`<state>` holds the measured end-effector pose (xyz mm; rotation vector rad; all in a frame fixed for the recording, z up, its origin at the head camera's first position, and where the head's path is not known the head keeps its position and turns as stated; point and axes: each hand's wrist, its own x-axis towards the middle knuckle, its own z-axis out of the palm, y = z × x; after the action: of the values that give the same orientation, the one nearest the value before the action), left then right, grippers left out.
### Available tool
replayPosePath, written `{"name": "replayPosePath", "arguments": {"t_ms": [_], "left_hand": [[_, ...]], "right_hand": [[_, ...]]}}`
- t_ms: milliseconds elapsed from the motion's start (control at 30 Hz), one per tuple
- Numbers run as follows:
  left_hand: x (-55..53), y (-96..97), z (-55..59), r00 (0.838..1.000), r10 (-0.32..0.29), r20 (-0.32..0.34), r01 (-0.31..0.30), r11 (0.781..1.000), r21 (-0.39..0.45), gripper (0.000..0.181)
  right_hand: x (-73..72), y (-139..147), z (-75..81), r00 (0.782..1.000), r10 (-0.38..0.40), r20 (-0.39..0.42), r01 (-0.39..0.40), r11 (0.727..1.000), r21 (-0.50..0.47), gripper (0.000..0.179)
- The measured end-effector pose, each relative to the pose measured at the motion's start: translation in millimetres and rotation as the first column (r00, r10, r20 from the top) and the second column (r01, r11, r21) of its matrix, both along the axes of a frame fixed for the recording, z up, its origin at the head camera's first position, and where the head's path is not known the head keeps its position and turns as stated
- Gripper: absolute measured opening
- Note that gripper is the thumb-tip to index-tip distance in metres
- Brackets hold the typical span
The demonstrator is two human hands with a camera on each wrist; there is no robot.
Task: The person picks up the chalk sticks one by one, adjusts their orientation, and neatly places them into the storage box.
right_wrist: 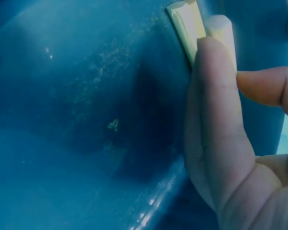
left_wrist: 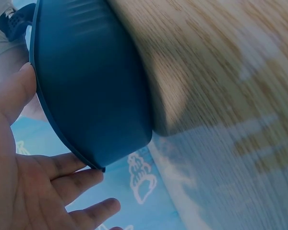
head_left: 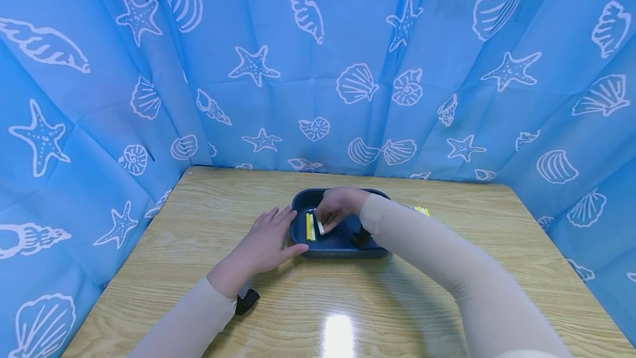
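Note:
A dark blue plastic basin (head_left: 343, 251) sits on the wooden table. Inside its left end lie a yellow chalk stick (head_left: 308, 227) and a pale one beside it. My right hand (head_left: 339, 206) reaches down into the basin and pinches a white chalk stick (right_wrist: 222, 29) between thumb and fingers, close to the two lying sticks. At the basin's left end, my left hand (head_left: 268, 239) touches the rim with spread fingers and thumb; in the left wrist view, its fingertips (left_wrist: 89, 179) rest along the edge.
Beyond my right forearm, several yellow and white sticks (head_left: 422, 211) show on the table (head_left: 213, 203) at the basin's right, partly hidden by the sleeve. Chalk crumbs (right_wrist: 113, 125) dot the basin floor. A blue shell-patterned curtain (head_left: 308, 93) surrounds the table's back and sides.

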<state>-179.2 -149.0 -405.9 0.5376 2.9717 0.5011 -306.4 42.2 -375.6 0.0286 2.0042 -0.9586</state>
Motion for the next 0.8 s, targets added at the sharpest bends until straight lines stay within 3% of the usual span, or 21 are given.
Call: {"name": "replayPosePath", "arguments": {"t_ms": [800], "left_hand": [[3.4,-0.7,3.3,1.0,-0.001,0.001,0.001,1.0,0.02,0.088]], "right_hand": [[0.6,-4.2,-2.8,1.0,0.008,0.002,-0.008,1.0,0.024,0.019]]}}
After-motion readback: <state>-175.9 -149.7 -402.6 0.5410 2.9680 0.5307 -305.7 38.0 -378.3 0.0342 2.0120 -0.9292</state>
